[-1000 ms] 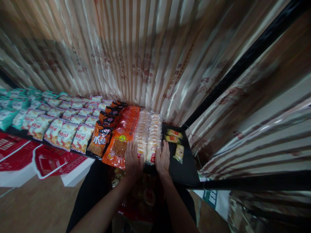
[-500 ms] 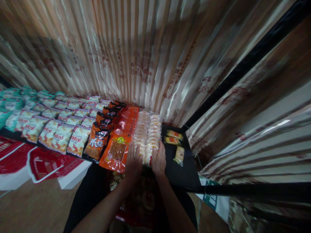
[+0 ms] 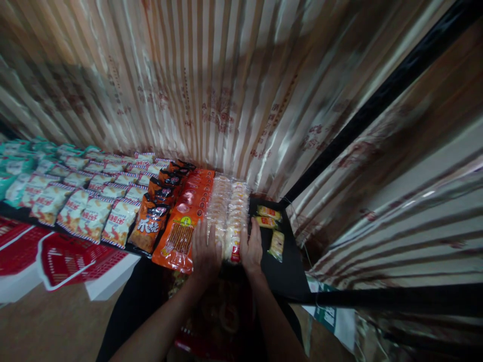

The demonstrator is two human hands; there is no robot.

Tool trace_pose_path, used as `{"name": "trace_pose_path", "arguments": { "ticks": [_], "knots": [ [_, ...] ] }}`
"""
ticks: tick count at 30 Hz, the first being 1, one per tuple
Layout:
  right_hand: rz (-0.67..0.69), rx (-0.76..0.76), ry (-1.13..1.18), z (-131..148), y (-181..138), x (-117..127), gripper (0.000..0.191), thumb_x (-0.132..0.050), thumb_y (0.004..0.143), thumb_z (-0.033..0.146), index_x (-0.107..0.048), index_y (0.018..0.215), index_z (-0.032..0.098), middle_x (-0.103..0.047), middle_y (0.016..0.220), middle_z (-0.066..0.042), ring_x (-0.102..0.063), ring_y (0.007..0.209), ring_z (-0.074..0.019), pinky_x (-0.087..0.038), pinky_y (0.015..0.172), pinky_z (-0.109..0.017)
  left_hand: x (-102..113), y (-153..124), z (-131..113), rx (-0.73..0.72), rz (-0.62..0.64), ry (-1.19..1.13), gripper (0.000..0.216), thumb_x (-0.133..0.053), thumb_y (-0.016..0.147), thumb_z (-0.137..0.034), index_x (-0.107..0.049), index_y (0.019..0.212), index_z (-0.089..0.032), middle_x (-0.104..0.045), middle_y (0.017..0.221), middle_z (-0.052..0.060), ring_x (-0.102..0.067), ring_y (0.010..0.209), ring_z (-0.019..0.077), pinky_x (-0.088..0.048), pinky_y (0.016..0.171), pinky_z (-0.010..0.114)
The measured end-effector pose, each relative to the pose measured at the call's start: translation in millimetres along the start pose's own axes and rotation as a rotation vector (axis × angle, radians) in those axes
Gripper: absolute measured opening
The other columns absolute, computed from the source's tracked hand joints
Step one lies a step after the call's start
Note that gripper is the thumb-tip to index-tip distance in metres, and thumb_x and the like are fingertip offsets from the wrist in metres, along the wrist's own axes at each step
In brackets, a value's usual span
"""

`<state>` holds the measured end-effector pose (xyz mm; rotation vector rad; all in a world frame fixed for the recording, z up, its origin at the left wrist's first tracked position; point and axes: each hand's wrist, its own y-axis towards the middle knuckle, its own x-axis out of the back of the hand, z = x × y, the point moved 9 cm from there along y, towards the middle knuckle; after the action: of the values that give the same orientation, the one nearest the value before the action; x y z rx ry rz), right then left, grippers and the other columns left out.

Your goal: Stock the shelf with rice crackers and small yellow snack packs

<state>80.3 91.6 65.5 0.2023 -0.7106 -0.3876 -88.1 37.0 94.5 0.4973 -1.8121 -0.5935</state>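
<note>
Two rows of clear-wrapped round pastries [image 3: 234, 211] lie side by side on a black shelf [image 3: 279, 276]. My left hand [image 3: 206, 251] rests flat along the left row, fingers stretched forward, beside the orange snack-stick packs [image 3: 181, 234]. Along the outer side of the right row, my right hand [image 3: 252, 249] stands with straight fingers, touching or very close to it. Neither hand is wrapped round anything. To its right lie several small yellow-wrapped cakes [image 3: 276, 244]. My hands hide the near part of the left row.
Orange-black snack bags [image 3: 149, 223], white snack bags [image 3: 119, 221] and teal bags [image 3: 17, 163] fill the shelf leftward. A striped curtain [image 3: 226, 75] hangs behind, with a black post [image 3: 350, 120] at right. Red baskets [image 3: 71, 261] stand below left; another with packets sits below my arms.
My right hand has shifted slightly right, away from the right row's front, uncovering more of it. The left hand stays on the left row. The view has tilted a little.
</note>
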Motion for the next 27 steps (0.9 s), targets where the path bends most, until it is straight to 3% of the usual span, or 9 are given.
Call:
{"name": "trace_pose_path", "arguments": {
  "ticks": [5, 13, 18, 27],
  "knots": [
    [0.074, 0.004, 0.037, -0.5, 9.4, -10.7, 0.067, -0.023, 0.089, 0.05, -0.034, 0.139, 0.006, -0.035, 0.145, -0.018, -0.031, 0.136, -0.0243, -0.025, 0.112, -0.045, -8.3, 5.5, 0.5, 0.01, 0.01, -0.008, 0.048, -0.04, 0.088, -0.021, -0.041, 0.135, -0.009, -0.033, 0.146, 0.019, -0.028, 0.137, 0.0316, -0.038, 0.103, 0.048],
    [0.099, 0.008, 0.024, 1.5, 10.1, -19.6, 0.058, -0.022, 0.091, 0.045, -0.035, 0.139, 0.014, -0.041, 0.143, -0.012, -0.035, 0.133, -0.0203, -0.027, 0.111, -0.041, -11.0, 3.3, -0.8, -0.043, -0.015, -0.087, 0.051, -0.036, 0.089, -0.018, -0.031, 0.14, -0.01, -0.032, 0.147, 0.017, -0.031, 0.137, 0.026, -0.038, 0.105, 0.045],
    [0.102, 0.013, 0.023, 0.1, 9.2, -20.5, 0.059, -0.022, 0.092, 0.045, -0.036, 0.139, 0.013, -0.04, 0.143, -0.013, -0.036, 0.133, -0.0209, -0.029, 0.11, -0.042, -12.2, 3.9, 0.8, -0.026, -0.011, -0.067, 0.049, -0.037, 0.089, -0.02, -0.037, 0.137, -0.009, -0.035, 0.146, 0.018, -0.026, 0.139, 0.0278, -0.038, 0.105, 0.045],
    [-0.02, 0.017, -0.005, 3.4, 1.8, 3.9, 0.062, -0.024, 0.091, 0.049, -0.037, 0.138, 0.011, -0.037, 0.144, -0.017, -0.032, 0.135, -0.0252, -0.028, 0.109, -0.046, -11.0, -3.8, 3.5, -0.014, -0.103, -0.038, 0.044, -0.041, 0.089, -0.022, -0.046, 0.129, -0.007, -0.046, 0.138, 0.021, -0.03, 0.137, 0.0294, -0.036, 0.105, 0.048]
  ]
}}
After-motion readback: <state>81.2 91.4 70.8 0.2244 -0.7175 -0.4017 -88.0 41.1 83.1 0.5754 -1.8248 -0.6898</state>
